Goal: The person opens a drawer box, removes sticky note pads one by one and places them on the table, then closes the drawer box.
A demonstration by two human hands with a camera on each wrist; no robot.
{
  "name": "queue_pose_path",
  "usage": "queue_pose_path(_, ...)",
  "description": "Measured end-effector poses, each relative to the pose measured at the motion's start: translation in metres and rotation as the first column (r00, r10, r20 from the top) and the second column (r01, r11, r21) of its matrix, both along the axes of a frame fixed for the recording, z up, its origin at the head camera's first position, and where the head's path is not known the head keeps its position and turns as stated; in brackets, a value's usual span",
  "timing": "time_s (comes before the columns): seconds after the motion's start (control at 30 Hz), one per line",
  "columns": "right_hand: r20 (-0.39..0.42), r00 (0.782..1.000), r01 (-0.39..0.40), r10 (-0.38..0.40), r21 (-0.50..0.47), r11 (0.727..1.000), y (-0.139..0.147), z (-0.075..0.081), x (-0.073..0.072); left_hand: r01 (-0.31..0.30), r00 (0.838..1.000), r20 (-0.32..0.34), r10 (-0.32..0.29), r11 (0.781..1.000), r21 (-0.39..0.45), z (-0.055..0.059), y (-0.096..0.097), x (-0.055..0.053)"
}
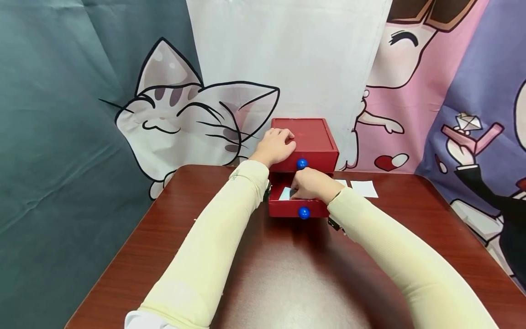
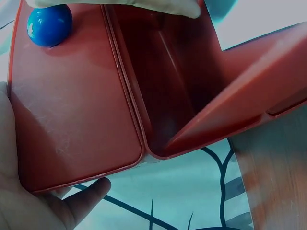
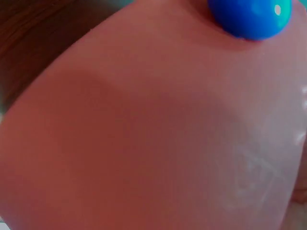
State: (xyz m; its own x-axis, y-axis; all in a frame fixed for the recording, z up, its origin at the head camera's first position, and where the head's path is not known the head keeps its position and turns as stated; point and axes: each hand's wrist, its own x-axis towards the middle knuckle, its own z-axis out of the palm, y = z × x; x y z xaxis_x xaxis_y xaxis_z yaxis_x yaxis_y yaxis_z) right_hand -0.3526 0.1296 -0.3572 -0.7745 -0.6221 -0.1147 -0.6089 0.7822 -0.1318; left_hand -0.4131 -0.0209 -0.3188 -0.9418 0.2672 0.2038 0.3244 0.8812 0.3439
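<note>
A red two-drawer box (image 1: 304, 137) stands near the back of the table, with a blue round knob on each drawer. Its upper drawer is closed and its lower drawer (image 1: 287, 209) is pulled out. My left hand (image 1: 276, 144) rests on the box's top left edge, the thumb along its side in the left wrist view. My right hand (image 1: 313, 185) reaches down into the lower drawer, its fingers bent at a pale card (image 1: 285, 193) with a dark patch beside the fingertips. In the right wrist view the red drawer front (image 3: 144, 129) fills most of the picture and hides the fingers.
White sheets of paper (image 1: 364, 188) lie on the brown table (image 1: 271, 274) to the right of the box. A printed cloth (image 1: 296, 55) with cartoon figures hangs directly behind the table.
</note>
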Motion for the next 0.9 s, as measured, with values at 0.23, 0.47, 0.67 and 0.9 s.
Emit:
queue_pose_path(0.23, 0.033, 0.999, 0.014, -0.016, 0.077, 0.997, -0.008, -0.001, 0.0, 0.01, 1.0, -0.004, -0.01, 1.0, 0.004, 0.002, -0.001, 0.003)
queue_pose_path(0.47, -0.06, 0.998, 0.008, 0.001, 0.147, 0.989, -0.017, -0.003, -0.002, 0.008, 1.0, 0.001, -0.008, 1.0, -0.002, 0.002, -0.001, 0.003)
queue_pose_path(0.67, -0.069, 0.998, 0.025, -0.014, 0.161, 0.987, -0.022, -0.004, -0.002, 0.007, 1.0, -0.006, -0.007, 1.0, -0.002, 0.003, -0.002, 0.003)
queue_pose_path(0.9, -0.032, 0.999, -0.035, 0.042, 0.202, 0.979, -0.021, -0.002, -0.002, 0.013, 1.0, 0.002, -0.013, 1.0, 0.001, 0.006, -0.002, 0.007)
